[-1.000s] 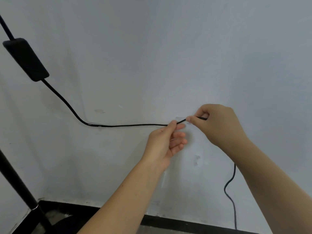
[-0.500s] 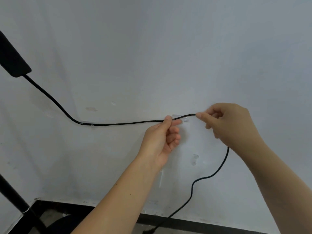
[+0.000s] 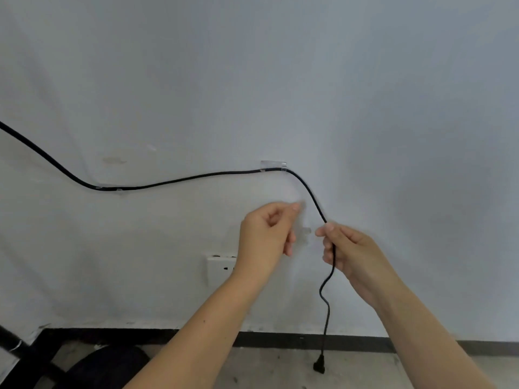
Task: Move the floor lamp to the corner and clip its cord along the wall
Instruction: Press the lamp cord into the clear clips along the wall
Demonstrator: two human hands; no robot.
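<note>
The lamp's black cord [image 3: 179, 180] comes in from the left edge and passes a small clear clip [image 3: 110, 188]. It then runs through a second clear clip [image 3: 273, 165] on the white wall. From there it bends down to my right hand [image 3: 351, 254], which pinches it between thumb and forefinger. Below that hand the cord hangs to its plug [image 3: 320, 366] just above the floor. My left hand [image 3: 265, 240] is off the cord, below the second clip, with fingers curled and thumb against forefinger; I see nothing in it. The lamp's black pole [image 3: 11, 343] shows at the bottom left.
A white wall socket [image 3: 220, 268] sits low on the wall, partly behind my left wrist. Another small clear clip [image 3: 306, 231] is stuck to the wall between my hands. A black baseboard [image 3: 337, 340] meets the grey floor. The dark lamp base [image 3: 106, 366] rests at the bottom left.
My left hand let go of the cord and dropped below it. The cord now sits in the second clear clip. My right hand slid down along the cord, and the plug end hangs straight.
</note>
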